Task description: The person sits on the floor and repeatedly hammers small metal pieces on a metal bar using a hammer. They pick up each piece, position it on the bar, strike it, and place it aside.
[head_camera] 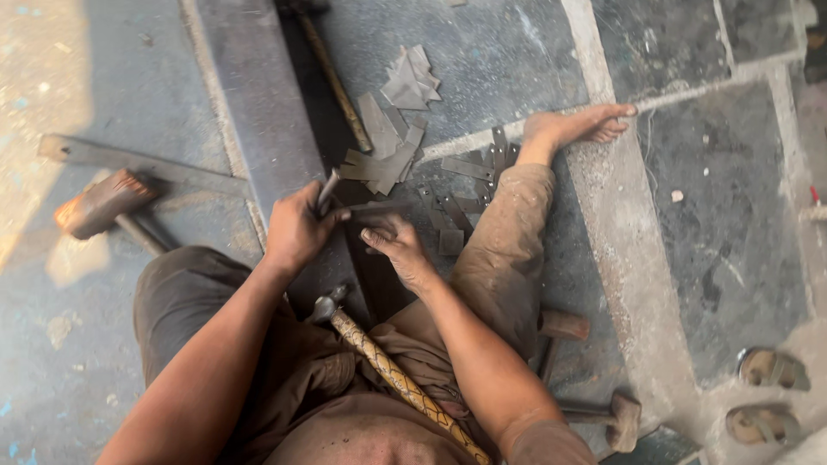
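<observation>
Right now your left hand (295, 228) has its fingers curled tight around a short metal tool (327, 189) that sticks up past the knuckles, while your right hand (394, 245) pinches the near end of a flat metal strip (379, 208), fingertips pressed together on it. The strip lies between both sets of fingers, on the steel beam (258, 103). More cut strips (383, 159) lie just beyond your fingertips, and a hammer (392, 375) rests in your lap below your wrists. With fingers this close to sharp cut edges, a slipping tool could likely nick them.
</observation>
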